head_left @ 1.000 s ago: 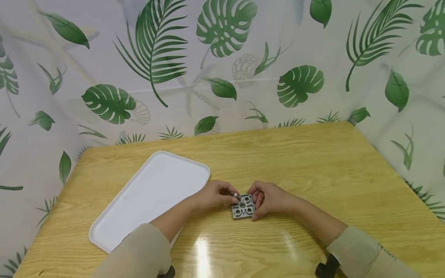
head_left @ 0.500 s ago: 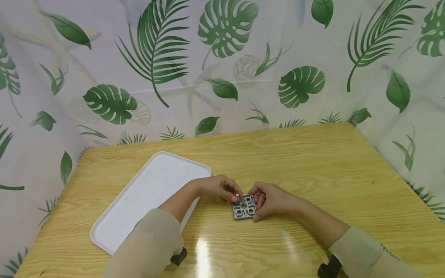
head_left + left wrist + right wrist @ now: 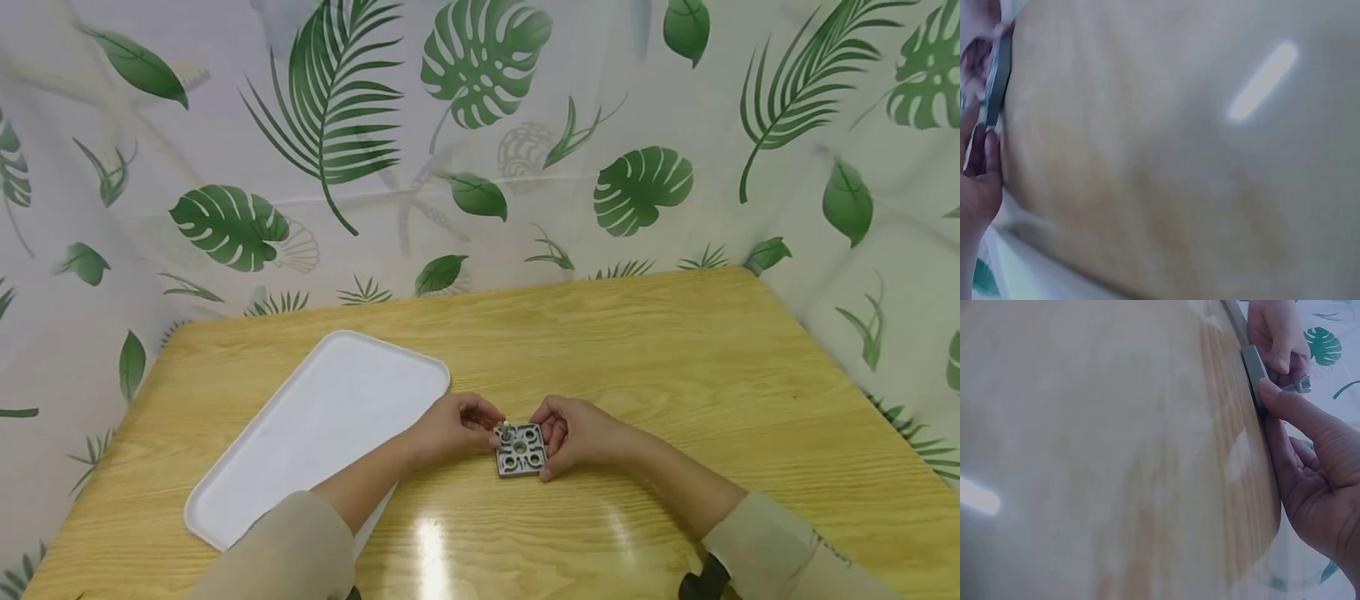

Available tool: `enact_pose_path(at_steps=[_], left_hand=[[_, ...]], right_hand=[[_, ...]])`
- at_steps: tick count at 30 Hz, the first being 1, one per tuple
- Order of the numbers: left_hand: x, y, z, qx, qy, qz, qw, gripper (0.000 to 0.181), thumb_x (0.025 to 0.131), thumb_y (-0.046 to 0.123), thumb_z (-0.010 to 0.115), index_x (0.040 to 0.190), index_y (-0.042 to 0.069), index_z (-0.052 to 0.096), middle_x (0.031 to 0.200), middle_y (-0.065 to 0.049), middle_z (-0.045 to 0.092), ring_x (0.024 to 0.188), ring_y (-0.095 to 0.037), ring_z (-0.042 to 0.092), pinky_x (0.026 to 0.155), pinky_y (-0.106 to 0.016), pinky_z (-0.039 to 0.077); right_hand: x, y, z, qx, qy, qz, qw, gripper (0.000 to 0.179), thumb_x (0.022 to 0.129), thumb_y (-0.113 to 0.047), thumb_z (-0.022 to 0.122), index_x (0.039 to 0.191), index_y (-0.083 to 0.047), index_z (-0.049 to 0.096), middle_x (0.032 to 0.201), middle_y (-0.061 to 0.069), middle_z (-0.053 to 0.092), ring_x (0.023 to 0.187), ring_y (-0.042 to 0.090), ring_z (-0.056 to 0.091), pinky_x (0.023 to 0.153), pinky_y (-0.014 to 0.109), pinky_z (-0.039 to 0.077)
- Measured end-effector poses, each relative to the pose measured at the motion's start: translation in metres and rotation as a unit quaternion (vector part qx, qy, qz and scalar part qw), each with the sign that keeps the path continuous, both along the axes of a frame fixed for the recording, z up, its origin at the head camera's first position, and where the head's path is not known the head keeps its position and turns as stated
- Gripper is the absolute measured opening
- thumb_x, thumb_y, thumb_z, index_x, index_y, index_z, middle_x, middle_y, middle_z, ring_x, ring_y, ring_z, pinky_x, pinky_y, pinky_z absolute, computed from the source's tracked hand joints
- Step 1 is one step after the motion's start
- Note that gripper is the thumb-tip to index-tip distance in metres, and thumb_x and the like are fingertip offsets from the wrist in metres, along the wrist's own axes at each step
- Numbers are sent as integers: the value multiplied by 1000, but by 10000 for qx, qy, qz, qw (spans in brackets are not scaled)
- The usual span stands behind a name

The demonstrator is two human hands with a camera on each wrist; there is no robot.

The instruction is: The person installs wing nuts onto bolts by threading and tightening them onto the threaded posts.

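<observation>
A square grey metal plate (image 3: 521, 457) with round holes faces up between my hands in the head view. From its far left hole stands a small silver bolt-like piece (image 3: 506, 430); its notched metal head (image 3: 1302, 384) shows in the right wrist view. My right hand (image 3: 581, 435) grips the plate's right side, thumb on the near edge and fingers curled beneath or behind. My left hand (image 3: 450, 429) is at the far left corner, thumb and index finger on either side beside the bolt. Whether these fingertips pinch the bolt is unclear. In the left wrist view the plate (image 3: 999, 81) shows edge-on.
A white tray (image 3: 330, 400) lies slanted on the wooden table (image 3: 637, 350), to the left and partly under my left forearm. A leaf-patterned cloth (image 3: 480, 150) hangs behind the table and at both sides.
Half a second ago my left fingertips pinched the bolt from above; now they sit lower and to its left, leaving it more exposed. My right hand keeps its grip on the plate.
</observation>
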State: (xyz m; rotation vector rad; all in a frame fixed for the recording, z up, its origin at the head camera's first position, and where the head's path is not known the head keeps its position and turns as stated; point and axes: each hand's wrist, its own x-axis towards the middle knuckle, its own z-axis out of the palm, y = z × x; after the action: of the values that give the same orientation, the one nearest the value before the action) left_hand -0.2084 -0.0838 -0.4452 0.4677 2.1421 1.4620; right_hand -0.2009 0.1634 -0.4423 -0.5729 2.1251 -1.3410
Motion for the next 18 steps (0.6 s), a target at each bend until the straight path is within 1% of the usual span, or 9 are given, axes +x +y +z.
enact_pose_path(at_steps=[2,4,6,9,11,13,15,18], left_hand=[[13,2,-4,271,62,433,9987,28,80,10,76,105,1,66,106,-9,67,92,-13,64,79,-23,52],[24,4,-7,501,129,814,9953,28,80,10,76,104,1,67,108,-10,67,93,-15,64,79,-22,52],[31,7,-9,695,292,1071,9914,29,80,9,75,107,1,67,110,-12,67,95,-19,65,79,-22,51],[39,12,-10,718,510,1318,9874,32,81,13,75,110,3,68,112,-13,66,96,-21,65,80,-20,50],[42,15,-9,777,572,1444,9848,34,81,14,75,112,4,67,113,-13,66,97,-22,65,80,-19,50],[46,19,-5,729,596,1601,9826,33,81,12,74,112,3,67,113,-14,67,98,-25,65,81,-21,50],[47,21,-6,802,652,1715,9797,32,81,11,75,111,2,68,111,-15,67,97,-25,65,80,-21,50],[47,25,-9,746,768,1834,9772,30,80,12,75,108,1,69,106,-14,69,94,-23,65,78,-20,51]], right_hand=[[0,1,0,15,7,-35,10000,63,62,-3,86,112,8,48,85,10,58,72,17,59,62,22,51],[1,1,0,38,33,-59,10000,64,62,-3,86,112,8,48,85,9,58,72,16,59,62,22,51],[1,0,0,51,51,-77,9999,64,62,-3,86,112,8,48,85,9,57,71,16,59,62,22,51],[0,0,0,30,73,-87,9999,63,62,-3,86,111,8,49,84,9,57,71,17,58,62,22,51],[0,0,-2,-5,65,-74,10000,63,62,-2,86,111,8,48,83,9,58,71,17,59,62,22,51],[0,0,-3,-13,67,-75,9999,62,62,-2,86,111,8,48,83,9,58,71,17,59,62,21,51],[-1,0,-4,-10,65,-60,10000,63,62,-3,86,110,8,48,84,9,57,71,17,59,62,21,51],[0,1,-5,25,67,-52,10000,63,62,-4,87,111,7,49,84,8,57,71,17,59,62,22,51]])
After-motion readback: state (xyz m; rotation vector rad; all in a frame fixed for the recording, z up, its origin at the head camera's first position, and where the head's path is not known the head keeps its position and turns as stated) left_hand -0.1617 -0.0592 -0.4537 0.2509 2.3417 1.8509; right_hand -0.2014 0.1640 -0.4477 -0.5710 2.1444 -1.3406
